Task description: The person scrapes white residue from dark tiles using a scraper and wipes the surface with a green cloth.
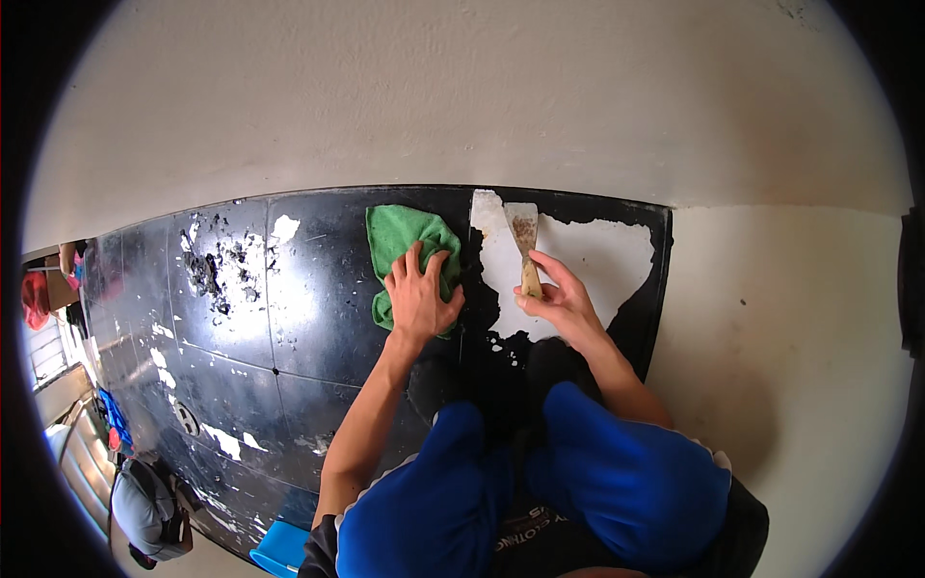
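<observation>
My left hand [420, 301] lies over a crumpled green cloth [397, 227] on the black floor, its fingers bent and pressing into the fabric. Between the thumb and fingers of my right hand [568, 303] is a putty knife [523, 229]. Its wide blade points away from me and has brown stains; the handle is yellowish. The blade is above a white bare patch [593, 255] where the black coating is gone, leaving ragged edges. Part of the cloth is hidden under my left hand.
Walls border the floor at the far side and right. Black flakes [226, 275] lie scattered at the left. A blue plastic container [281, 547] stands near my left side, with a grey bag [145, 509] farther left. My knees and dark shoes are close below my hands.
</observation>
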`<act>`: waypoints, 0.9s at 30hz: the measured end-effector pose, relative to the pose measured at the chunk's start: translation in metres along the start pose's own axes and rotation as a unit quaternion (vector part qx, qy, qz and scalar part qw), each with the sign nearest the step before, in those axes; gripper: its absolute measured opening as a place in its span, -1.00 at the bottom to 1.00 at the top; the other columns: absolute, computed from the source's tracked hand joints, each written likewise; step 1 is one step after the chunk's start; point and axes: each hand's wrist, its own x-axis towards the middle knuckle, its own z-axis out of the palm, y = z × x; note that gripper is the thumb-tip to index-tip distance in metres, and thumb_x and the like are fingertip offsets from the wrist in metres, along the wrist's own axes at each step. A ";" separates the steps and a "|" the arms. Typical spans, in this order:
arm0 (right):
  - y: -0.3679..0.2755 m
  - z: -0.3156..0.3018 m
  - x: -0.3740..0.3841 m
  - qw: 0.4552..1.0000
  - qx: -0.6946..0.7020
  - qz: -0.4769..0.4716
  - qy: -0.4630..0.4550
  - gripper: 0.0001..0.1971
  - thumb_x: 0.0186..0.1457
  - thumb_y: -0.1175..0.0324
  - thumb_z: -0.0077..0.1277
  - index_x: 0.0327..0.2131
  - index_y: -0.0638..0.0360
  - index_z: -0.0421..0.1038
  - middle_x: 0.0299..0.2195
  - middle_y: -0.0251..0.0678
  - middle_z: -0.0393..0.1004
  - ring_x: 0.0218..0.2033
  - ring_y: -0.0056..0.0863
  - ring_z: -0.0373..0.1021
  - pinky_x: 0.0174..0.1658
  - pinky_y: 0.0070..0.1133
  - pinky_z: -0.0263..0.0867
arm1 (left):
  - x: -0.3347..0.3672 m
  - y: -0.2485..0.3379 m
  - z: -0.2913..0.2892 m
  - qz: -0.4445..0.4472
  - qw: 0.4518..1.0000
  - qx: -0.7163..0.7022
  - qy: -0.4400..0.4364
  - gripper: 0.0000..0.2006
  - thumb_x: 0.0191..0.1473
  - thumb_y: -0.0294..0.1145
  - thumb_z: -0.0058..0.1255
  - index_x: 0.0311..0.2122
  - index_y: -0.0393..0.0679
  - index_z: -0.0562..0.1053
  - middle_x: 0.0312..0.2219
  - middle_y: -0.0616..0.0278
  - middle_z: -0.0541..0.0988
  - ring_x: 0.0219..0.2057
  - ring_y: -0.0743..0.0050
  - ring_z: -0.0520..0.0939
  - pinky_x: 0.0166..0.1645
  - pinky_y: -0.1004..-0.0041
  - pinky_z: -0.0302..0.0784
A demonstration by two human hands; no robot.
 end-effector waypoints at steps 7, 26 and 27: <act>-0.007 -0.001 -0.019 0.977 -0.156 -0.143 0.015 -0.33 -0.03 0.53 0.33 0.18 0.25 0.32 0.27 -0.17 0.14 -0.07 -0.46 0.48 -0.02 -0.52 0.48 | 0.006 0.023 -0.026 -0.016 0.962 -0.032 -0.271 -0.26 -0.08 0.15 0.27 0.14 -0.08 0.41 0.10 -0.14 0.34 0.04 -0.29 0.49 0.08 -0.01 0.46; -0.032 0.012 -0.049 0.967 -0.216 -0.117 -0.073 -0.47 0.08 0.57 0.20 0.16 0.37 0.35 0.26 -0.17 0.21 0.14 -0.35 0.41 0.09 -0.46 0.49 | 0.044 0.071 0.068 -0.325 0.542 -0.712 -0.305 -0.62 0.36 -0.08 -0.09 -0.10 -0.26 0.51 -0.28 0.21 0.63 -0.40 0.52 0.63 -0.41 0.56 0.53; -0.030 0.012 -0.047 0.967 -0.216 -0.114 -0.072 -0.47 0.08 0.57 0.20 0.16 0.37 0.35 0.26 -0.17 0.21 0.14 -0.35 0.41 0.09 -0.46 0.49 | 0.046 0.070 0.071 -0.311 0.547 -0.717 -0.300 -0.64 0.36 -0.11 -0.09 -0.14 -0.26 0.52 -0.31 0.22 0.63 -0.43 0.54 0.61 -0.45 0.58 0.48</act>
